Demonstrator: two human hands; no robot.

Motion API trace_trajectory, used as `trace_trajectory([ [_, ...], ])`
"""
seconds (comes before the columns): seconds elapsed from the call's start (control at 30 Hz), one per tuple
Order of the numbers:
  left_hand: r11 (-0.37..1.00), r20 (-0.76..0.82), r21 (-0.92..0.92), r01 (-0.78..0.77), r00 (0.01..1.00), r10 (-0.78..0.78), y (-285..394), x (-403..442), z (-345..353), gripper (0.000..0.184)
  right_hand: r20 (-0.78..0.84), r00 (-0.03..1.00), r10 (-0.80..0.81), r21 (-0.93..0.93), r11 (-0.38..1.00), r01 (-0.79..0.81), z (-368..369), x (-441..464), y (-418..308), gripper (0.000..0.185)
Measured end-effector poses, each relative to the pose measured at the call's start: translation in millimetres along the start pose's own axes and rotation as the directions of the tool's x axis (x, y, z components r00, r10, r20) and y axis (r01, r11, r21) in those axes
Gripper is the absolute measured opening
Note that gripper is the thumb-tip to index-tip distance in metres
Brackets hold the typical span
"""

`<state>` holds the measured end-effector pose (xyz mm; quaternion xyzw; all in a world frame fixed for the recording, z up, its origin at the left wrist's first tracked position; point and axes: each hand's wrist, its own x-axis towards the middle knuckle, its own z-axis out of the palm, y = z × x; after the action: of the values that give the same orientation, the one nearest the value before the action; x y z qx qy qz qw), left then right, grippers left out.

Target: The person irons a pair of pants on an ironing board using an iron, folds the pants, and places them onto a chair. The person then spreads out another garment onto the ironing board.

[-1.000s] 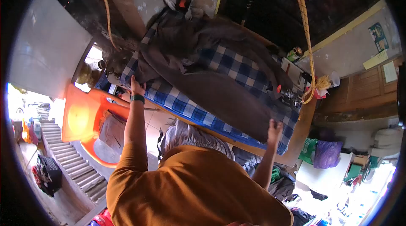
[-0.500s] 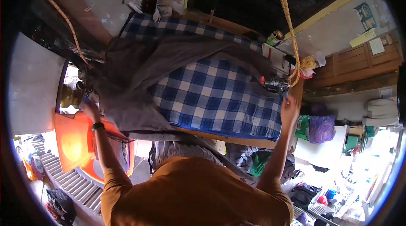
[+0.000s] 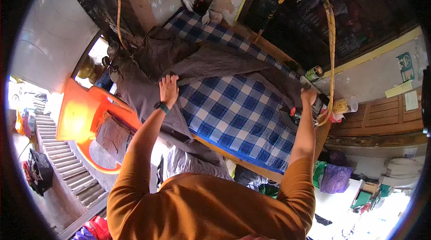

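A dark grey garment lies across a blue-and-white checked cloth on the table. My left hand rests on a fold of the garment near the middle, its fingers stretched out and slightly apart. At the garment's narrow right end, my right hand has its fingers closed on the fabric; the fingertips are partly hidden. Beneath my right forearm stands a black iron with a red spot on it, partly covered by the arm. A yellow hose hangs down to the iron's right side.
An orange plastic chair with folded cloth stands at the left. At the table's back right are a green can and a clear cup. A phone lies on the far left corner. A purple bag is at the right.
My left hand has come from the left edge onto the garment. My right hand has moved past the iron to the garment's end. The iron sits nearer me, and the view has turned.
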<state>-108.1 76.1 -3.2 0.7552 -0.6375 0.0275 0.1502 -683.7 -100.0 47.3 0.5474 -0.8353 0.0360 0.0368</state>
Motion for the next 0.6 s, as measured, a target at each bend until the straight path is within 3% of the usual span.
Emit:
trace_trajectory([
  [0.03, 0.999, 0.092, 0.053, 0.001, 0.996, -0.006, -1.3, 2.9, -7.4, 0.042, -0.208, 0.974, -0.086, 0.055, 0.994, 0.1, -8.9, 1.6, 2.0, 0.045],
  [0.07, 0.999, 0.125, 0.052, -0.007, 0.992, 0.001, -1.9, 4.4, -15.1, 0.049, -0.27, 0.959, -0.089, 0.095, 0.988, 0.118, -52.5, -13.1, -8.0, 0.041],
  [0.1, 0.998, 0.128, 0.06, 0.001, 0.992, -0.009, -6.4, 5.7, -16.5, 0.049, -0.555, 0.802, -0.219, 0.095, 0.942, 0.323, -81.8, -22.1, -1.6, 0.039],
  [0.13, 0.997, 0.098, 0.048, -0.06, 0.994, 0.055, -12.4, 4.9, -17.9, 0.052, -0.597, 0.76, -0.255, 0.011, 0.945, 0.326, -123.9, -36.5, 2.7, 0.036],
  [0.17, 0.992, 0.07, 0.037, -0.124, 0.99, 0.121, -17.1, 1.9, -19.7, 0.056, -0.555, 0.82, -0.136, 0.05, 0.979, 0.196, -148.6, -40.5, 21.4, 0.038],
  [0.2, 0.991, 0.077, 0.047, -0.125, 0.99, 0.121, -19.4, -1.7, -25.8, 0.056, -0.598, 0.797, -0.091, 0.051, 0.987, 0.15, -185.8, -66.5, 29.1, 0.039],
  [0.27, 0.971, 0.256, 0.001, -0.241, 0.938, 0.232, -17.7, -12.5, -44.7, 0.067, -0.678, 0.732, -0.069, 0.037, 0.991, 0.127, -223.5, -106.9, 78.5, 0.04],
  [0.3, 0.956, 0.342, -0.034, -0.291, 0.896, 0.285, -16.6, -19.2, -48.8, 0.072, -0.543, 0.838, -0.05, 0.104, 0.987, 0.126, -243.7, -132.3, 105.1, 0.047],
  [0.33, 0.942, 0.428, -0.129, -0.311, 0.839, 0.336, -22.8, -28.8, -47.0, 0.075, -0.508, 0.86, 0.058, 0.427, 0.883, 0.193, -232.2, -152.0, 143.7, 0.042],
  [0.37, 0.941, 0.44, -0.132, -0.311, 0.832, 0.337, -22.5, -41.4, -50.7, 0.075, -0.286, 0.951, 0.117, 0.533, 0.844, 0.056, -249.6, -191.7, 144.4, 0.038],
  [0.43, 0.875, 0.609, -0.306, -0.375, 0.629, 0.483, -21.6, -63.8, -63.0, 0.071, 0.095, 0.984, 0.15, 0.493, 0.852, -0.177, -185.0, -241.2, 224.3, 0.034],
  [0.47, 0.793, 0.593, -0.499, -0.349, 0.529, 0.607, -46.3, -70.3, -33.6, 0.065, 0.282, 0.948, 0.151, 0.393, 0.883, -0.257, -141.1, -261.0, 273.5, 0.032],
  [0.5, 0.789, 0.6, -0.504, -0.351, 0.514, 0.613, -55.4, -59.8, -35.2, 0.065, 0.454, 0.883, 0.122, 0.252, 0.932, -0.259, -87.6, -284.3, 328.1, 0.031],
  [0.53, 0.836, 0.498, -0.442, -0.325, 0.686, 0.53, -60.4, -40.9, -38.6, 0.06, 0.581, 0.809, 0.089, 0.171, 0.958, -0.228, -37.1, -305.9, 374.6, 0.03],
  [0.57, 0.88, 0.367, -0.386, -0.278, 0.829, 0.423, -63.8, -20.6, -39.9, 0.056, 0.618, 0.786, 0.036, 0.202, 0.958, -0.203, 9.3, -322.7, 408.7, 0.029],
  [0.6, 0.916, 0.171, -0.351, -0.195, 0.948, 0.268, -68.4, 2.1, -37.5, 0.054, 0.715, 0.644, 0.271, 0.465, 0.503, -0.728, -18.0, -335.6, 355.6, 0.045],
])
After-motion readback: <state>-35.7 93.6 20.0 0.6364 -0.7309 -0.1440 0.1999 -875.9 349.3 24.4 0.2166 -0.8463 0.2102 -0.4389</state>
